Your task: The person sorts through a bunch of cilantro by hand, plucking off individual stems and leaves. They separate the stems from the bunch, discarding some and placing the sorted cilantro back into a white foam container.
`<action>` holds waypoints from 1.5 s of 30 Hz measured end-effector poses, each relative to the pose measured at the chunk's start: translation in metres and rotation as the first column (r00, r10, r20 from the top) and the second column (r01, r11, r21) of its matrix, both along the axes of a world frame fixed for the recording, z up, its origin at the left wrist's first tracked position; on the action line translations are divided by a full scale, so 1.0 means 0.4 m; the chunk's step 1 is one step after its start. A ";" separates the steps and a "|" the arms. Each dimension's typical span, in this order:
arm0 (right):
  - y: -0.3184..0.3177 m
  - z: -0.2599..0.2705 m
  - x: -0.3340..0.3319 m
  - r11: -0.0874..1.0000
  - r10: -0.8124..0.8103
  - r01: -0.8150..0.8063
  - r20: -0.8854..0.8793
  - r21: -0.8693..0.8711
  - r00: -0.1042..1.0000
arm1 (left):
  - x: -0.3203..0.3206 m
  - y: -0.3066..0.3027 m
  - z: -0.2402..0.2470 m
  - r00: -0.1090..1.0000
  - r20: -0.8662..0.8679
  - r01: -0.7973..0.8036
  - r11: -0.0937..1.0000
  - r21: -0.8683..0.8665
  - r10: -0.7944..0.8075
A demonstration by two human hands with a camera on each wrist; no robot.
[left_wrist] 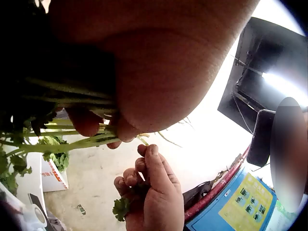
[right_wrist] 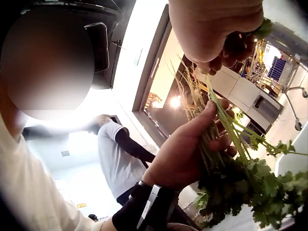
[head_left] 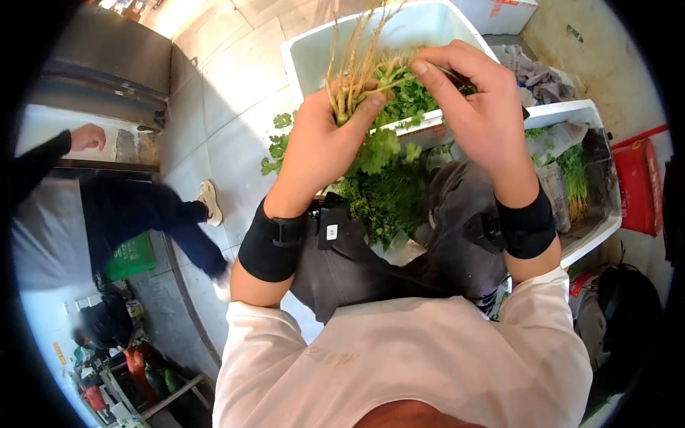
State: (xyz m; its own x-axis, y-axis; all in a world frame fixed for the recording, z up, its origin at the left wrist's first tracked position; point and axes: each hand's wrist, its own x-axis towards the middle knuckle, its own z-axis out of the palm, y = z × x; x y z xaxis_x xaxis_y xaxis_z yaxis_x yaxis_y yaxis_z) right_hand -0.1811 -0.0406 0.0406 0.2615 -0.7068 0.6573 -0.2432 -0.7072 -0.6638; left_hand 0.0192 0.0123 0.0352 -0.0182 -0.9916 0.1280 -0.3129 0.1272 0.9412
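My left hand (head_left: 317,146) grips a bunch of cilantro round its stems. The pale, stringy roots (head_left: 349,68) point up and away, while the leafy tops (right_wrist: 262,190) hang out below the hand in the right wrist view. My right hand (head_left: 485,107) is close beside it, thumb and forefinger pinching the root end of one light green stem (right_wrist: 208,84) from the bunch. A small cilantro leaf (left_wrist: 121,209) pokes out under its curled fingers in the left wrist view. More loose greens (head_left: 389,203) lie below the hands, between the knees.
A white foam box (head_left: 294,53) with greens stands ahead. To the right is another foam box (head_left: 606,221) holding bundled greens and paper, with a red bag (head_left: 636,189) beside it. A person (head_left: 53,228) walks at left; another person (head_left: 107,321) is beyond, near vegetables.
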 end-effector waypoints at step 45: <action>0.015 0.015 0.032 0.979 0.186 -0.162 -0.220 0.122 0.958 | 0.018 0.018 0.026 0.922 -0.354 -0.227 0.959 -0.172 0.154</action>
